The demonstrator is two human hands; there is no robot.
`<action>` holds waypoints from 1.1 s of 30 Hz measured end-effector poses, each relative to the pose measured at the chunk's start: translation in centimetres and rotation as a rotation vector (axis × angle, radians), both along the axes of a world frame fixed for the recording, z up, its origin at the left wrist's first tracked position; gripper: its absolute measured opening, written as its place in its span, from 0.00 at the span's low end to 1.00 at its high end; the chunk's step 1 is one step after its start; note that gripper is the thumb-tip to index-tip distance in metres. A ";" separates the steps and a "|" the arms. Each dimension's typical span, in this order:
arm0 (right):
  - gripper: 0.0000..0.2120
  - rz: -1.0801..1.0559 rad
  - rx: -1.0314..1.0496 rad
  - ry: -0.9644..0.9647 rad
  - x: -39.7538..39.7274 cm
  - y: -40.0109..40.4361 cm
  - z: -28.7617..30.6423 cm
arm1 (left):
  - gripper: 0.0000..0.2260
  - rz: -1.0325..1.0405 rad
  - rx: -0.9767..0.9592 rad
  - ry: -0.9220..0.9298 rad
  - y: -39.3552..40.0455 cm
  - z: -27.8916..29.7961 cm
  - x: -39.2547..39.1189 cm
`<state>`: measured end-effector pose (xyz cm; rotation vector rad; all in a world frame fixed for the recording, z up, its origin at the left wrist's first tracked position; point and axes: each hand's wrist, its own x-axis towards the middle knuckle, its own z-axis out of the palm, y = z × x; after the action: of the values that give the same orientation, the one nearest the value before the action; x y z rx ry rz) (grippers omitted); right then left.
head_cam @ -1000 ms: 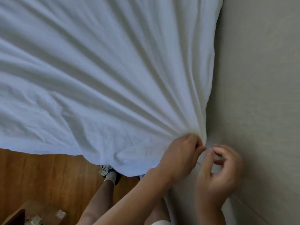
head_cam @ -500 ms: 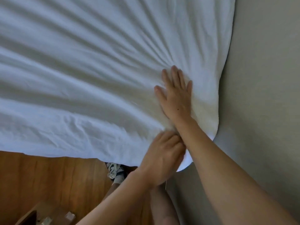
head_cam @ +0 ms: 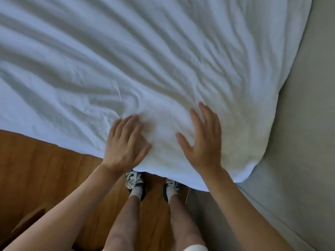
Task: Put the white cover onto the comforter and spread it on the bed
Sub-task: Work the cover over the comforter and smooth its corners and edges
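Observation:
The white cover (head_cam: 145, 60) lies wrinkled over the comforter across the bed, filling the upper part of the head view; its near corner hangs over the edge at the lower right. My left hand (head_cam: 125, 144) presses flat on the cover near the front edge, fingers straight. My right hand (head_cam: 203, 140) lies flat on the cover just to the right, fingers spread. The comforter itself is hidden under the cover.
A grey wall (head_cam: 304, 124) runs down the right side, close to the bed's corner. A wooden floor (head_cam: 36, 169) shows below the bed edge, with my legs and shoes (head_cam: 136, 182) standing on it. A brown box (head_cam: 29, 220) sits at lower left.
Earlier both hands pinched the cover's corner by the wall. They have let go, and now both lie flat on the cover; the left hand has moved up and left beside the right.

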<state>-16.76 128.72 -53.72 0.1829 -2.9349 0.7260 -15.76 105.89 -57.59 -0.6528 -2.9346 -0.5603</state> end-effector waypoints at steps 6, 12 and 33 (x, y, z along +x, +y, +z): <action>0.19 0.305 0.259 -0.032 9.2 -0.4 -2.4 | 0.24 -0.218 -0.119 0.012 -4.8 -0.2 4.3; 0.10 0.371 0.265 0.100 8.4 1.3 -2.3 | 0.18 -0.391 -0.137 0.036 -4.5 -0.1 1.2; 0.16 -0.884 -0.410 -0.458 10.5 -7.2 1.7 | 0.03 0.310 0.257 -0.513 0.1 2.6 5.5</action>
<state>-6.23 121.56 -52.00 -1.3595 -2.6671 1.2454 -10.23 105.96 -55.00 -0.0157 -3.2251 -1.1881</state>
